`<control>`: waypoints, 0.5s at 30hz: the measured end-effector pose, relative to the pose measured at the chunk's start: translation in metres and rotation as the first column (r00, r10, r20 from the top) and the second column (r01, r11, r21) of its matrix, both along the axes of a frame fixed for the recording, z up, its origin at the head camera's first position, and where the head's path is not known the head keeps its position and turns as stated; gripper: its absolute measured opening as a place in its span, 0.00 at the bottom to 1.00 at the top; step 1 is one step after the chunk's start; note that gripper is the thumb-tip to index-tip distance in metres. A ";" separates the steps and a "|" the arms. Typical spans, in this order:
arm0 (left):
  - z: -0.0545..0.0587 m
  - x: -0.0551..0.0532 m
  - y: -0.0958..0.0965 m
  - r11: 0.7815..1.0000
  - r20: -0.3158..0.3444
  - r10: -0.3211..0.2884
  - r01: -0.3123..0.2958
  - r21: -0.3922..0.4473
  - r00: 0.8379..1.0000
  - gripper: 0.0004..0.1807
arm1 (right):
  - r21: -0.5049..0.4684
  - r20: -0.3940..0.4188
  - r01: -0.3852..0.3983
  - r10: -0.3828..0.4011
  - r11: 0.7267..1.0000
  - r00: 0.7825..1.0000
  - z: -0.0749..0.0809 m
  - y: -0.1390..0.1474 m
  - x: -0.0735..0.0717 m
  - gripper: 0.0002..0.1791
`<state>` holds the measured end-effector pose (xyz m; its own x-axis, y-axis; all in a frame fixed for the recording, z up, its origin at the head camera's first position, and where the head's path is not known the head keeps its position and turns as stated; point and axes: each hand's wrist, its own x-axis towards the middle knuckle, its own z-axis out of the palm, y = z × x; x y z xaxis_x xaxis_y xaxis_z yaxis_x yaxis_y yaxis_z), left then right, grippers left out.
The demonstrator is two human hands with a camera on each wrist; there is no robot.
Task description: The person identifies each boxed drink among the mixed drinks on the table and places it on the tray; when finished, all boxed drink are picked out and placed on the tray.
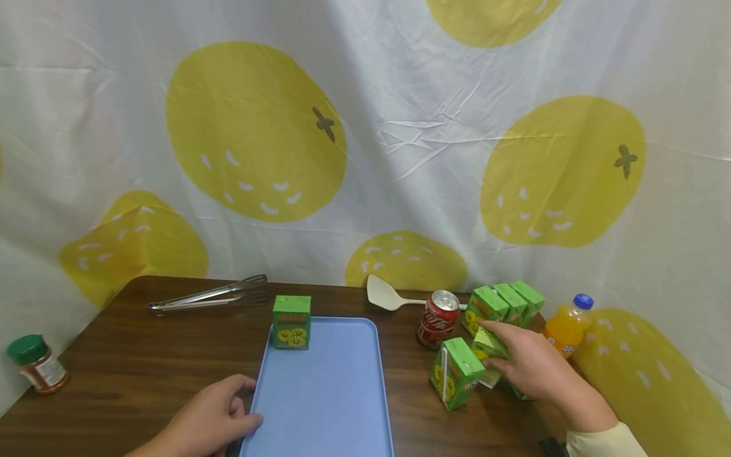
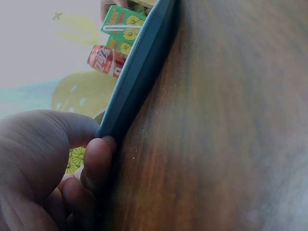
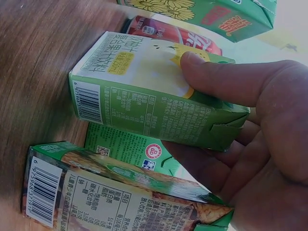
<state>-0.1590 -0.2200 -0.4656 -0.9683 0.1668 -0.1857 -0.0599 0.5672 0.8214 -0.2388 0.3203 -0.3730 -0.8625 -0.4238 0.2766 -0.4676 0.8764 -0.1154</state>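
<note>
My left hand pinches the left rim of the blue tray, thumb on top and fingers beneath the edge in the left wrist view. A green drink carton with yellow flowers stands at the tray's far left corner. On the right, my right hand grips a green and white juice carton between thumb and fingers. Just left of it stands another green flowered carton with a straw on its side. A brown-patterned carton is beside the held one in the right wrist view.
A red soda can and several green cartons stand behind the right hand, with an orange drink bottle to their right. A white spatula and metal tongs lie at the back. A green-capped jar stands far left.
</note>
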 end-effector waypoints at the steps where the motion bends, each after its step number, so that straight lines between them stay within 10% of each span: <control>1: 0.000 0.000 0.000 1.000 0.001 0.001 -0.001 -0.001 1.000 0.38 | -0.002 -0.001 -0.004 0.004 1.000 1.000 0.000 0.000 0.000 0.38; 15: -0.002 -0.002 -0.002 1.000 -0.016 -0.024 0.024 0.009 1.000 0.37 | -0.035 0.029 -0.002 0.003 0.999 1.000 -0.001 0.003 -0.003 0.37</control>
<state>-0.1607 -0.2221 -0.4680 -0.9669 0.1915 -0.1686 -0.0334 0.5603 0.8276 -0.2417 0.3231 -0.3736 -0.8693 -0.4164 0.2665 -0.4658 0.8704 -0.1595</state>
